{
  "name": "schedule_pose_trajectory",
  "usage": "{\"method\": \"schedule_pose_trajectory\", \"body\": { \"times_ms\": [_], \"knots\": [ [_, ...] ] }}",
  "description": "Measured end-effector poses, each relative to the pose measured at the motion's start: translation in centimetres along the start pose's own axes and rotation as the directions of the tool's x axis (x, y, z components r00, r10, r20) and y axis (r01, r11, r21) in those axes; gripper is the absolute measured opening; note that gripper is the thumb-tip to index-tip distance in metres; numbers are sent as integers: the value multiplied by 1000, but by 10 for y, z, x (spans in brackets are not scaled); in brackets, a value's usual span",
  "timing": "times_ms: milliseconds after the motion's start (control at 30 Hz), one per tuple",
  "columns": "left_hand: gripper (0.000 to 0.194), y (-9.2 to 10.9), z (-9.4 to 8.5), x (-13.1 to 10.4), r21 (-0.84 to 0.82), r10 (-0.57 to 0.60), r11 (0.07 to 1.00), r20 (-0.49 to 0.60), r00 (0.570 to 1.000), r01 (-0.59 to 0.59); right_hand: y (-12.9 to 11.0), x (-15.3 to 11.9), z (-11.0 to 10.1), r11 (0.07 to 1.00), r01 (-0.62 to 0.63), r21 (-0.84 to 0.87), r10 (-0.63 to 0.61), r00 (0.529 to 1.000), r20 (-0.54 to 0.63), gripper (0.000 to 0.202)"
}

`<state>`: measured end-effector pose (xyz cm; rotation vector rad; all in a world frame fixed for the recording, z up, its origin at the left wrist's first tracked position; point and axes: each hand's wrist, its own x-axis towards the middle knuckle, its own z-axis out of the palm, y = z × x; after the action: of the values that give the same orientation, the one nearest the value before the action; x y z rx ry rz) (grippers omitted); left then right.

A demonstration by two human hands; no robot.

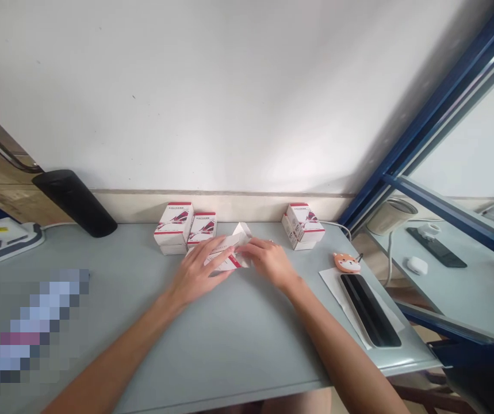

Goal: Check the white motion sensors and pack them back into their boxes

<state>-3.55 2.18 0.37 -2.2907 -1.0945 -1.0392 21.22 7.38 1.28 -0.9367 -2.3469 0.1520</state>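
Observation:
A small white carton with a red band (226, 264) lies in front of me, one end flap raised at its right end. My left hand (192, 276) is closed on its left part, fingers over the top and thumb along the near side. With bent fingers, my right hand (272, 264) grips the flap end; the fingertips are partly hidden there. Just behind my left hand stand a stack of white-and-red boxes (174, 221) and a lower box (203, 225). Beyond my right hand is another stack of similar boxes (307, 225).
The grey table (238, 345) meets a white wall. On the right lie a black phone (370, 310) on white paper and an orange animal-face case (347, 263). A black cylindrical object (76, 201) and a power strip (7, 241) are left. A blue-framed glass panel (436, 190) borders the right.

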Motion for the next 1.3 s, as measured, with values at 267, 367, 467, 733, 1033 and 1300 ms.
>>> {"method": "schedule_pose_trajectory", "body": {
  "times_ms": [267, 367, 467, 733, 1033, 1300],
  "knots": [
    [75, 5, -7, 3, -14, -84, 996, 25, 996, 85, -12, 7, 2, 988, 57, -145, -55, 998, 18, 16],
    [76, 14, -5, 6, 15, -243, 970, 104, 965, 242, -8, 7, 1, 999, -27, -28, 27, 1000, 15, 15],
    [62, 20, 1, 10, 40, -193, 981, 86, 977, 191, 3, 5, -7, 989, -110, 96, 112, 993, -25, 25],
    [77, 32, 3, 67, -95, -236, 952, 376, 896, 290, 32, 2, -34, 890, -236, 391, 366, 881, -301, 25],
    [77, -7, 10, 102, -135, -193, 937, 571, 798, 323, 46, -6, -50, 754, -283, 592, 653, 417, -632, 29],
    [76, -30, 50, 119, -161, -142, 931, 666, 732, 328, 46, -3, -42, 694, -282, 663, 717, 353, -601, 34]
  ]
}}
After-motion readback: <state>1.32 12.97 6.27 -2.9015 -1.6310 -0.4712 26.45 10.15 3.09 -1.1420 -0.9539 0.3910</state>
